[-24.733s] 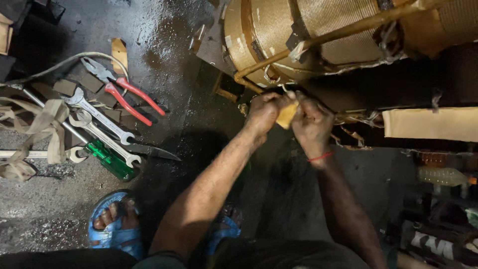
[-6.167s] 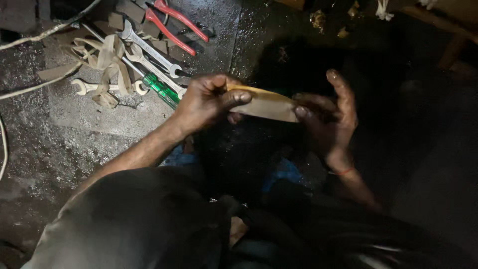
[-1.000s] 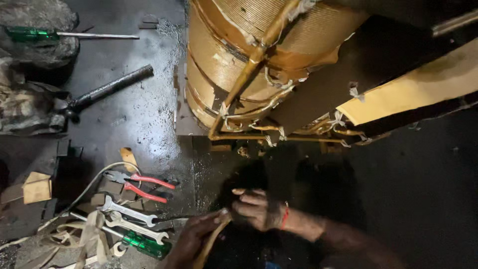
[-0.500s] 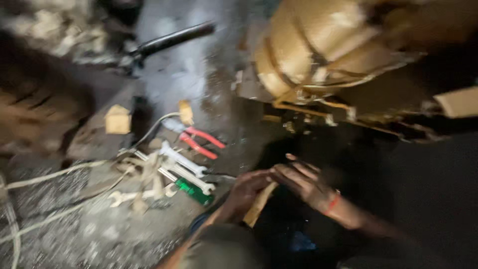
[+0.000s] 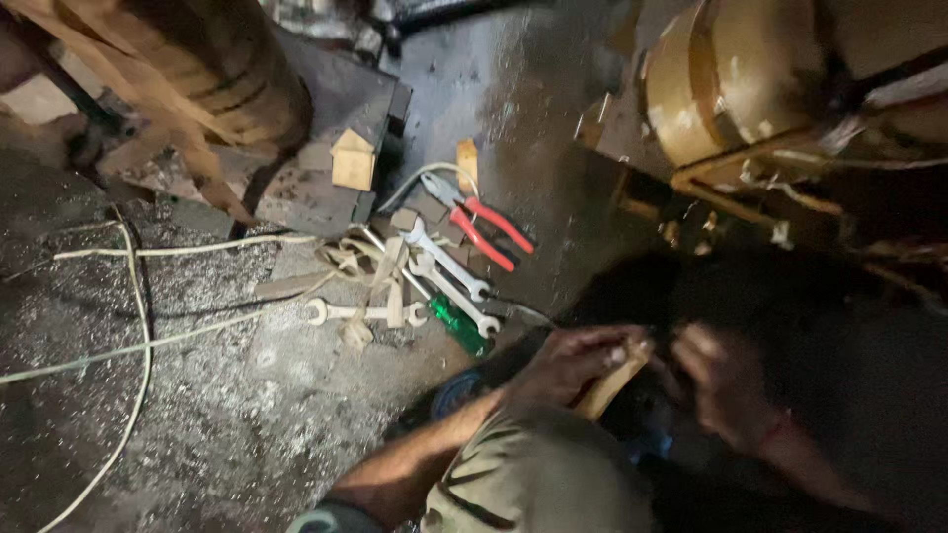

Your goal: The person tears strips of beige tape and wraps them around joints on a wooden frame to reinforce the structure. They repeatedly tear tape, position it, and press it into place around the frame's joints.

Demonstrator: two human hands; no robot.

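Wooden strip (image 5: 610, 383): gripped by left hand (image 5: 573, 363).
Right hand (image 5: 719, 387): blurred beside strip, grip cannot be told.
Spanners (image 5: 449, 274): left of hands.

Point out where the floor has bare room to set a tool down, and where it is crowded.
Free: the wet dark floor between the red-handled pliers and the big coil, and the gritty patch below the spanners. Crowded: the tool cluster and the white cables.

Crowded floor, narrow passage

Open floor is left below the wrenches (image 5: 434, 281) and pliers (image 5: 484, 225); passage rightward is blocked by the large wound coil (image 5: 731, 89).
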